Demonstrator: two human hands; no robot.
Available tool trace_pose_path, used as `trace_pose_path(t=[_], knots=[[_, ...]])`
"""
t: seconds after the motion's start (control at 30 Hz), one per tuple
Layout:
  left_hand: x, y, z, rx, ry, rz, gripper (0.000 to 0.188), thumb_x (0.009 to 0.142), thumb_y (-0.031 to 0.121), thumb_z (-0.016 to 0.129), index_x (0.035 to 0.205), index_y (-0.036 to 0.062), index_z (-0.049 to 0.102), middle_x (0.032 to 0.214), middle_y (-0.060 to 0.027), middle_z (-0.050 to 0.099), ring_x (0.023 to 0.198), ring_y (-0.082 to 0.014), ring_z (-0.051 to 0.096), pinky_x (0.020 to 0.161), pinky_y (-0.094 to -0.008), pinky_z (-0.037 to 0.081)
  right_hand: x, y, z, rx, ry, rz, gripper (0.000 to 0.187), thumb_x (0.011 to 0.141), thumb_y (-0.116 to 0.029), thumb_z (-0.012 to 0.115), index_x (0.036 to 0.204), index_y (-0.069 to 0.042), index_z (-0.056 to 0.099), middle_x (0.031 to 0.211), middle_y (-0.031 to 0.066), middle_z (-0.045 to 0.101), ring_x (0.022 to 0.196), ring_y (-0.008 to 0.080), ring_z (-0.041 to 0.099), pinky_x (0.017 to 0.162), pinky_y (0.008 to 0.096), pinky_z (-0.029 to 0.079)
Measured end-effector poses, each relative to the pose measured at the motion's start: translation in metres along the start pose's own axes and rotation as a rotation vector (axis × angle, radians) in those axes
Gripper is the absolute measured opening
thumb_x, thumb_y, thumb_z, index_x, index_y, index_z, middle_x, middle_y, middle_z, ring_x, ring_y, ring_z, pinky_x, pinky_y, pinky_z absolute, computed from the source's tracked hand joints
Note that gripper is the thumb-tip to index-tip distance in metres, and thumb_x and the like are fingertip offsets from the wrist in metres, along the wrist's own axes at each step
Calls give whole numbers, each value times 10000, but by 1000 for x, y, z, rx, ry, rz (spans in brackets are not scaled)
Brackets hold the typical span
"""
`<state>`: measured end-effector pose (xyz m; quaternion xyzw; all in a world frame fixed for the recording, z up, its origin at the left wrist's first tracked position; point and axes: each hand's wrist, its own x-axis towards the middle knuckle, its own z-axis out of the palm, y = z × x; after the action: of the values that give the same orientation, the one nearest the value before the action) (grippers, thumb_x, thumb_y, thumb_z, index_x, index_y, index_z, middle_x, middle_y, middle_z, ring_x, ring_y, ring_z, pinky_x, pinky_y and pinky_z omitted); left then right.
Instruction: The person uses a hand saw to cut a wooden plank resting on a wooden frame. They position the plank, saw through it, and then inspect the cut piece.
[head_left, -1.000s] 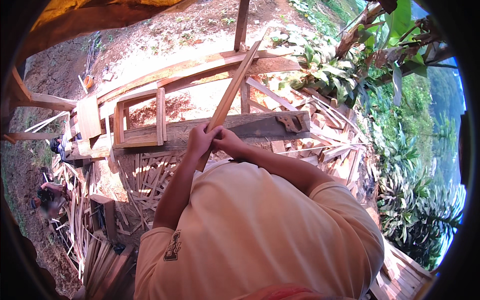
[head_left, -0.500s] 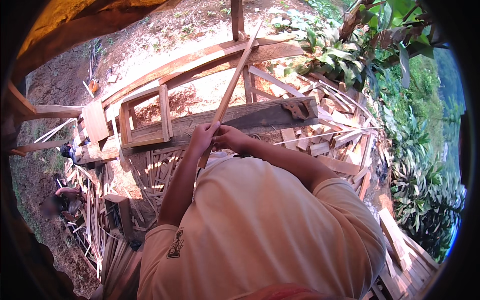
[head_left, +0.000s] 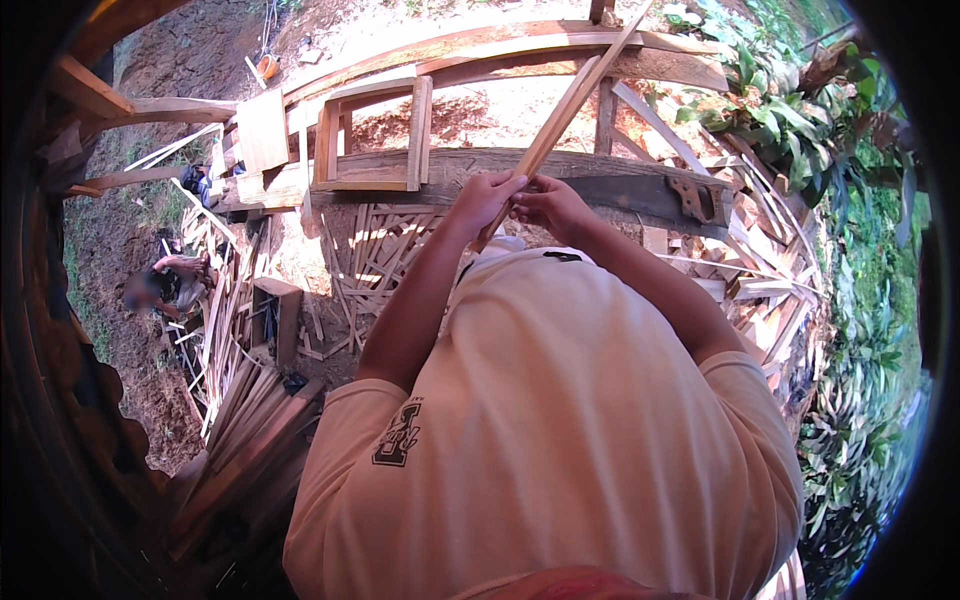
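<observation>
Beyond the fingers of the left hand [head_left: 488,205], two wooden strips [head_left: 565,115] slant away rightward across the worktop [head_left: 465,170]; those fingers wrap them near their lower ends. The fingers of the right hand [head_left: 556,209] curl narrow just beside; whether they grip, one cannot tell. A firm left hold should keep both strips aligned, and slow turns avoid the saw [head_left: 640,193], right of the fingers.

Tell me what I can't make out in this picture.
All in the head view:
Long strip: far end cut off by the top edge.
Left grip: palm hidden by its own back.
Saw: tip hidden, seemingly behind the right grip.
Co-worker: hands too small and blurred.
</observation>
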<state>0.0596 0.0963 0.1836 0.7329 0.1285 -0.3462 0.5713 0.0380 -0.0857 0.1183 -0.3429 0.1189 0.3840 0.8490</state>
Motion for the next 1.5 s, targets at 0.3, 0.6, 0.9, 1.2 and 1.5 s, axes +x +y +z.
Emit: trace_pose_path(t=[0.3, 0.6, 0.9, 1.2, 1.5], knots=[[-8, -9, -4, -280, -23, -4, 405, 1065, 204, 609, 1393, -31, 635, 1134, -128, 734, 957, -160, 731, 843, -268, 623, 0, -1, 1, -3, 7, -23, 275, 981, -62, 700, 1252, -38, 660, 1090, 67, 709, 972, 168, 705, 843, 298, 549], [-9, -16, -6, -366, -108, -14, 445, 1095, 202, 526, 1501, 21, 553, 1180, -112, 714, 972, -149, 714, 856, -288, 616, 2, 4, -3, 24, 12, -3, 307, 973, -89, 729, 1263, -24, 650, 1094, 87, 714, 978, 191, 718, 874, 314, 565], [-17, -16, -2, -392, -91, -1, 478, 1099, 160, 502, 1550, 5, 486, 1224, -127, 701, 986, -170, 719, 881, -313, 610, -4, 0, 1, 25, 39, 36, 346, 973, -122, 750, 1277, -18, 624, 1121, 85, 705, 1031, 188, 713, 857, 300, 541], [-17, -25, -4, -345, -127, 60, 478, 1090, 147, 518, 1532, -31, 498, 1312, -142, 680, 1123, -164, 681, 961, -285, 546, -1, 2, -4, 78, 6, 41, 264, 977, -132, 752, 1201, -36, 651, 1088, 60, 701, 984, 169, 699, 854, 303, 537], [-20, -25, -6, -216, -117, 67, 502, 1081, 160, 540, 1545, -24, 488, 1346, -114, 670, 1169, -130, 644, 992, -258, 506, -3, 1, -7, 91, 28, 57, 259, 982, -112, 744, 1208, -33, 647, 1067, 46, 703, 936, 125, 687, 833, 278, 552]])
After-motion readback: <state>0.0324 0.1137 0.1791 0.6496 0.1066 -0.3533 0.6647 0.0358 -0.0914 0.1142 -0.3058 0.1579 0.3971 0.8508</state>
